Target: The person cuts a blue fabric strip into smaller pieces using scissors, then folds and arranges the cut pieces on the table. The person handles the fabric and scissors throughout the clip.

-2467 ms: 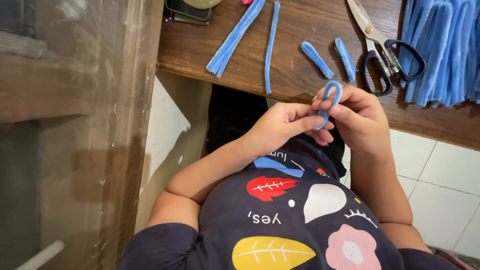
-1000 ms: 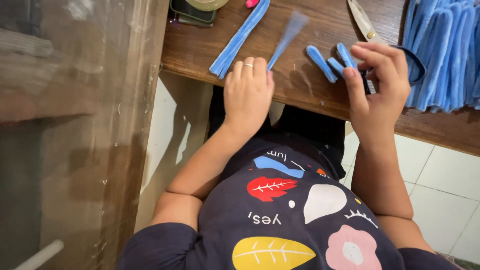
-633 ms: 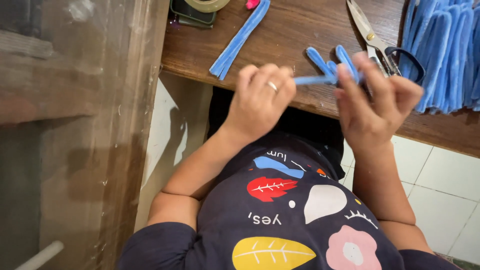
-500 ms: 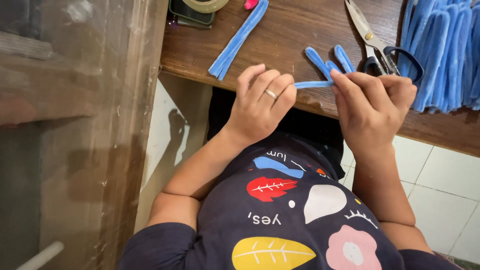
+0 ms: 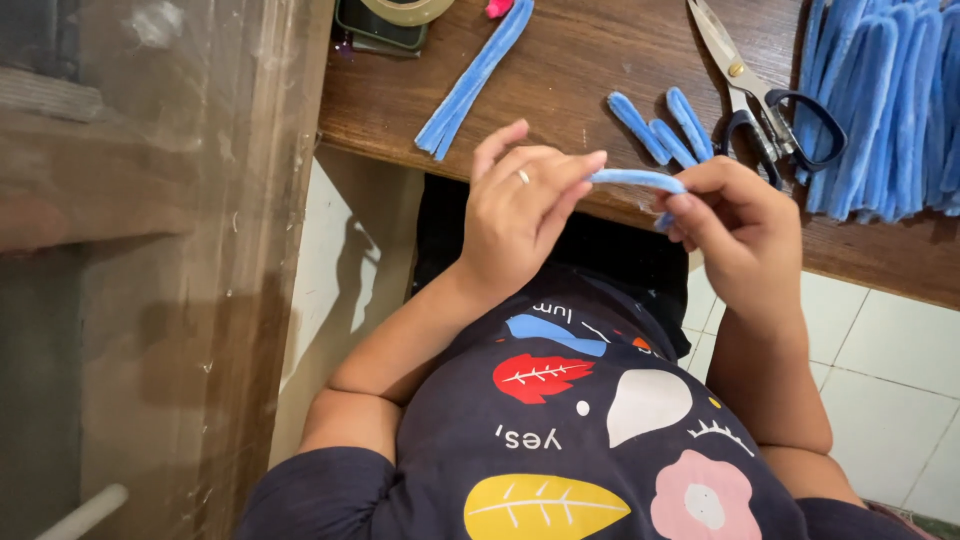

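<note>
both hands are up in front of the chest, just off the near edge of the wooden table (image 5: 560, 90). the left hand (image 5: 520, 215) has its fingertips pinched together on one end of a short blue pipe cleaner (image 5: 635, 180), and the right hand (image 5: 745, 235) is closed around the other end, thumb and fingers clamped, with the piece stretched level between them. this looks like the shaping step: the piece is picked up and gripped at both ends but not yet bent. by my reading, the next move calls for a firm hold at both ends and a curl of the wire, keeping it from twisting out of the pinch.

just beyond the right hand's knuckles, three short blue pieces (image 5: 665, 125) lie on the table, with the scissors (image 5: 765, 100) right beside them and a big bundle of blue pipe cleaners (image 5: 880, 100) further out to that side. beyond the left hand lies a long folded blue pipe cleaner (image 5: 475, 80).

against the frame half a second back, little has shifted: same two-handed grip, same spot off the table edge. a second ago both hands were down on the tabletop among the short pieces, so the piece has come up off the table since then.
</note>
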